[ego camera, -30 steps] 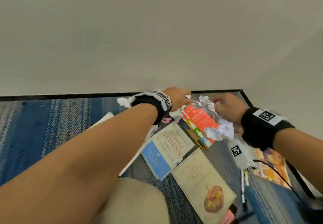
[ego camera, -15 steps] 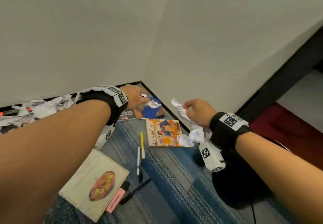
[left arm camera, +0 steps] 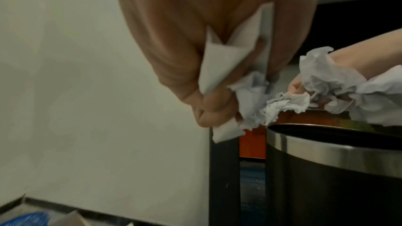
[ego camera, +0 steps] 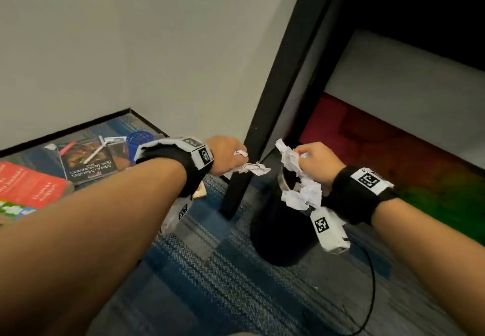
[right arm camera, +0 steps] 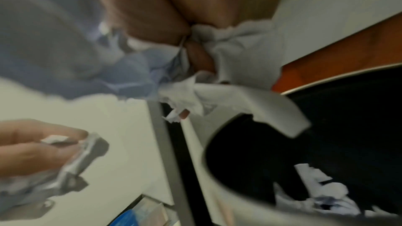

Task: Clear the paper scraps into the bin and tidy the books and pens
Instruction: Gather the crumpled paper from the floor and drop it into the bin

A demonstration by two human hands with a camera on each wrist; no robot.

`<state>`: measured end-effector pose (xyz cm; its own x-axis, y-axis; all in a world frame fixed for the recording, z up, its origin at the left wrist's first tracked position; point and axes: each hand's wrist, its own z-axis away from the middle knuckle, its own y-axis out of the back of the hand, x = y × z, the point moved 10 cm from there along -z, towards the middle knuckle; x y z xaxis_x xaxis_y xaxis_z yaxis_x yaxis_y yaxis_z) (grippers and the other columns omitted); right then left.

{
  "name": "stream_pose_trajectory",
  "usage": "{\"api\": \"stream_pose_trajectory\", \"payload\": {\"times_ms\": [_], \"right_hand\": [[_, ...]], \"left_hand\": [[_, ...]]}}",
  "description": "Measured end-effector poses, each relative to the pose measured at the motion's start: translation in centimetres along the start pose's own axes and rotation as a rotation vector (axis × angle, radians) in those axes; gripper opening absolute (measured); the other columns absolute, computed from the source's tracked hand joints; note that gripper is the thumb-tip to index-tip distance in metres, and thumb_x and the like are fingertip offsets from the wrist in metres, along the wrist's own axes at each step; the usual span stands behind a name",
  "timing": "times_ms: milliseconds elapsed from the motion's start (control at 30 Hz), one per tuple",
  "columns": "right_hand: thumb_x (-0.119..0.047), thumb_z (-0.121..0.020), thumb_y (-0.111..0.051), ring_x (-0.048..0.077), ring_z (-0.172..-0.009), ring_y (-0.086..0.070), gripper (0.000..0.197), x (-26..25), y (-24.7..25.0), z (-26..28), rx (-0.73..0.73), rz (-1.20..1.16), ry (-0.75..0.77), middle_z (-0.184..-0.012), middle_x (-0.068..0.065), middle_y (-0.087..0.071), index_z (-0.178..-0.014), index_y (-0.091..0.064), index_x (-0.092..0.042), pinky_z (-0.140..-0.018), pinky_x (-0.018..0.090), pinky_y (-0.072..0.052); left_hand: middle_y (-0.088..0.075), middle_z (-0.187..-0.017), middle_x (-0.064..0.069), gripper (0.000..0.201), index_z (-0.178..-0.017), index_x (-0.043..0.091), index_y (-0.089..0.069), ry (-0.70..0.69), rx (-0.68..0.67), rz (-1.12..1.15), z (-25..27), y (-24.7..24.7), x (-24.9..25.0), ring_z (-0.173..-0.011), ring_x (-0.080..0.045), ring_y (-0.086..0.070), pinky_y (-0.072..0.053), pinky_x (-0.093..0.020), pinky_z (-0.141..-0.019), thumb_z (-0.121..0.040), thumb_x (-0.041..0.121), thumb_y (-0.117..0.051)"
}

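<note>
Blue striped carpet carries the books (ego camera: pixel 90 164) and pens (ego camera: pixel 95 152) well left of the bin (ego camera: pixel 282 220). Just left of its rim, the left hand (ego camera: pixel 227 153) has its fingers (left arm camera: pixel 208 114) curled tight round crumpled paper scraps (ego camera: pixel 250 169); over its mouth the right hand (ego camera: pixel 313 162) clutches a bigger wad (ego camera: pixel 301 194). Feather-light, soft and springy, I'd say: best bunched whole in the fist, since loose tails could flutter past the rim.

Plain pale wall (ego camera: pixel 157 47), blue striped carpet (ego camera: pixel 210 270), black post (ego camera: pixel 278 94).

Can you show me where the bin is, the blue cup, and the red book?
bin (left arm camera: pixel 326 154), left wrist view, on its shiny metal rim.
blue cup (ego camera: pixel 137 140), head view, on its dotted base.
red book (ego camera: pixel 29 186), head view, on its cover.
</note>
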<state>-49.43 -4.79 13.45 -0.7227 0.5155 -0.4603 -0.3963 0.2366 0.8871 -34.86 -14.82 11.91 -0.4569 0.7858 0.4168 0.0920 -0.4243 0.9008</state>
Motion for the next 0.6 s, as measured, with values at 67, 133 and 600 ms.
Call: {"api": "stream_pose_trajectory", "payload": {"times_ms": [67, 133, 600], "right_hand": [[-0.017, -0.091, -0.05, 0.022, -0.071, -0.052, 0.027, 3.2, 1.2, -0.7, 0.065, -0.037, -0.092, -0.068, 0.003, -0.058, -0.069, -0.066, -0.018, -0.06, 0.024, -0.038], [-0.018, -0.09, -0.05, 0.024, -0.072, -0.053, 0.029, 6.4, 2.6, -1.0, 0.147, -0.075, -0.189, -0.07, 0.006, -0.058, -0.063, -0.06, -0.019, -0.062, 0.026, -0.037], [-0.019, -0.092, -0.047, 0.039, -0.091, -0.059, 0.02, 13.2, 3.1, -0.9, 0.429, -0.033, -0.313, -0.098, 0.022, -0.063, -0.101, -0.062, -0.01, -0.077, 0.038, -0.048]], "left_hand": [[-0.062, -0.079, -0.005, 0.022, -0.086, 0.013, -0.063, 0.001, -0.022, -0.003, -2.2, 0.8, 2.9, -0.071, -0.021, -0.058, -0.043, -0.027, -0.068, -0.096, 0.025, -0.048], [-0.06, -0.071, -0.006, 0.025, -0.086, 0.007, -0.064, -0.05, -0.034, -0.001, -4.6, 1.2, 6.6, -0.062, -0.021, -0.056, -0.046, -0.029, -0.064, -0.094, 0.022, -0.046], [-0.044, -0.139, -0.023, 0.039, -0.125, 0.0, -0.045, 0.112, -0.024, 0.326, -14.2, -8.8, 12.5, -0.125, -0.04, -0.043, -0.033, -0.044, -0.106, -0.102, 0.017, -0.018]]}}
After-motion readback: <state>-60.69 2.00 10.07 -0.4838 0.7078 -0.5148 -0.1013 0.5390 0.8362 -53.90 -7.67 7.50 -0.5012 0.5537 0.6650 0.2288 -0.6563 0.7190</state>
